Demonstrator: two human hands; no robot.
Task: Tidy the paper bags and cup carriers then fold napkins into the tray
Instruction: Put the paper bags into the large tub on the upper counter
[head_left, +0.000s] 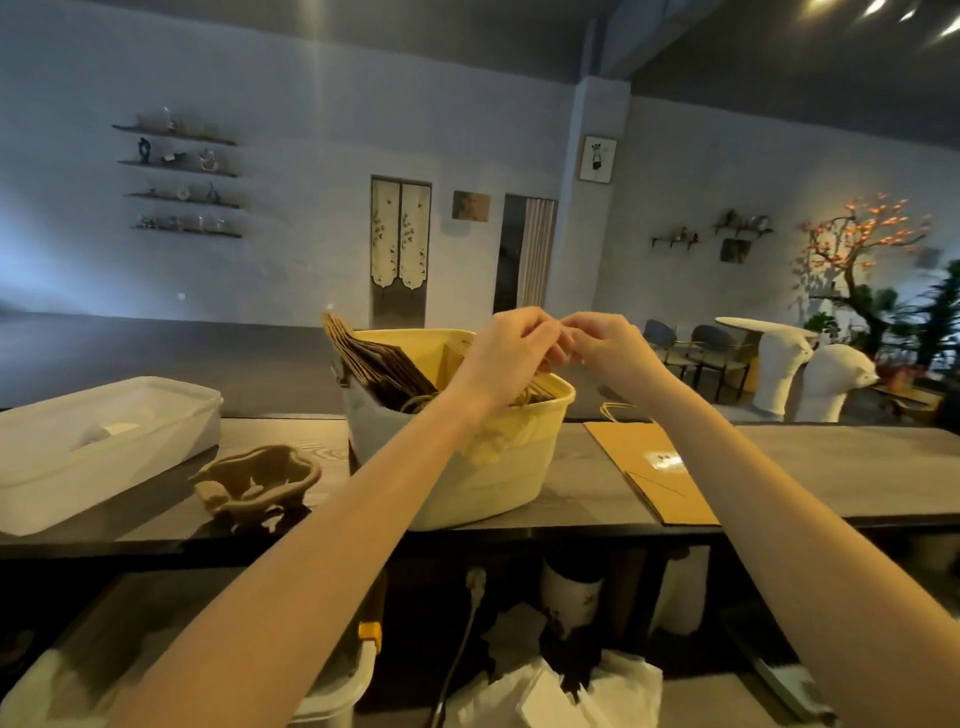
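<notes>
1. The desk (831, 467) is a long dark wood top running across the view; its near edge crosses just below the things on it, and its right stretch lies bare past the flat bag.
2. The tray (78, 467), a pale translucent plastic tub, sits at the desk's left end, slanted, with its near corner close to the front edge; a small white sheet shows inside.
3. The basket (493, 478), cream-yellow with a rounded rim, stands in the middle of the desk, its base almost at the front edge. A gap of bare desk separates it from the things on either side.
4. The paper bags (379, 364), brown and flat, stand packed on edge in the basket's left half, leaning left and rising above the rim; twine handles curl near the front.
5. One flat paper bag (649, 467) lies on the desk just right of the basket, tan, with a pale label, its handle loop at the far end and its near corner reaching the desk's front edge.
6. The cup carrier (260, 483), moulded brown pulp, lies between tray and basket, near the front edge.
7. The left hand (506, 348) and right hand (608, 345) meet above the basket's far rim, fingers curled and tips together as if pinching something fine; what they hold is too small to tell.
</notes>
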